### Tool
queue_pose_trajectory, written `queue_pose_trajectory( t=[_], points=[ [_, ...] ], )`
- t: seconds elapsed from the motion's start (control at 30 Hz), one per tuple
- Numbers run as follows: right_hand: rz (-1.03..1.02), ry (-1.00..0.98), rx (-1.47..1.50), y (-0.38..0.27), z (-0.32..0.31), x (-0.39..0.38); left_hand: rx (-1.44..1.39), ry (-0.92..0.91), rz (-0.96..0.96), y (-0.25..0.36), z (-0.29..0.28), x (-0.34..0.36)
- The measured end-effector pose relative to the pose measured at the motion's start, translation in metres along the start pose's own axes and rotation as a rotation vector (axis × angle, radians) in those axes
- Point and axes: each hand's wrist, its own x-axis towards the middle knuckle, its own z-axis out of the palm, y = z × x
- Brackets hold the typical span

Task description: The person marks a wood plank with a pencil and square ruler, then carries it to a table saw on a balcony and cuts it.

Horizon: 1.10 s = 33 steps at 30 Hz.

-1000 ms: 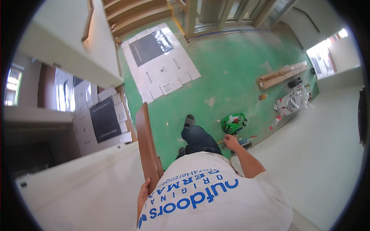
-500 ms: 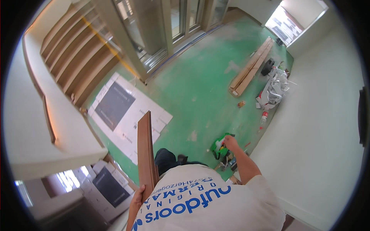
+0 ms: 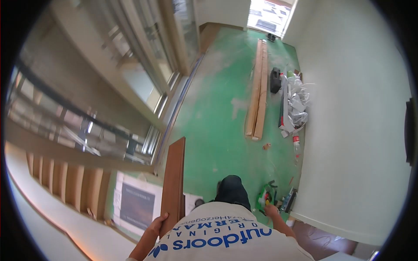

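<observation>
My left hand (image 3: 161, 222) grips the lower end of a long reddish-brown plank (image 3: 174, 178), possibly more than one stacked together. The plank slants upward past my left side. My right hand (image 3: 271, 210) is low at my right, its fingers closed at the near edge of a green bag (image 3: 262, 193). Small red and yellow items show in the bag by my fingertips. What the fingers hold is too small to make out. Against the bag's right side are several tools (image 3: 287, 201), beside the end of the wall.
Two long cardboard boxes (image 3: 257, 95) lie on the green floor ahead. Along the right wall are a black case (image 3: 275, 80), crumpled plastic wrap (image 3: 298, 104) and a bottle (image 3: 296, 145). Glass doors (image 3: 148, 87) line the left, with stairs (image 3: 65, 182) below. White packaging sheets (image 3: 161, 195) cover some floor.
My view has turned to the right, and the long boxes now point nearly straight ahead. My right hand has gone from the bag's far side to its near edge. The left still grips the plank.
</observation>
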Motion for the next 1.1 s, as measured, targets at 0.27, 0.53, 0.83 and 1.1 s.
queue_pose_trajectory(
  t=[0.27, 0.53, 0.83, 1.1],
  points=[
    [0.095, -0.391, 0.023, -0.017, -0.100, 0.188, 0.163, -0.110, 0.067, 0.311, 0.233, 0.043],
    [0.307, 0.492, 0.708, 0.026, -0.506, 0.606, 0.223, 0.044, -0.108, 0.589, 0.401, 0.136],
    [0.557, 0.484, 0.737, 0.144, -0.635, 0.801, 0.426, 0.080, -0.027, 0.919, 0.711, 0.222],
    [0.632, -0.077, 0.736, 0.189, -0.638, 0.864, 0.578, 0.009, -0.009, 1.163, 0.868, 0.372]
  ],
)
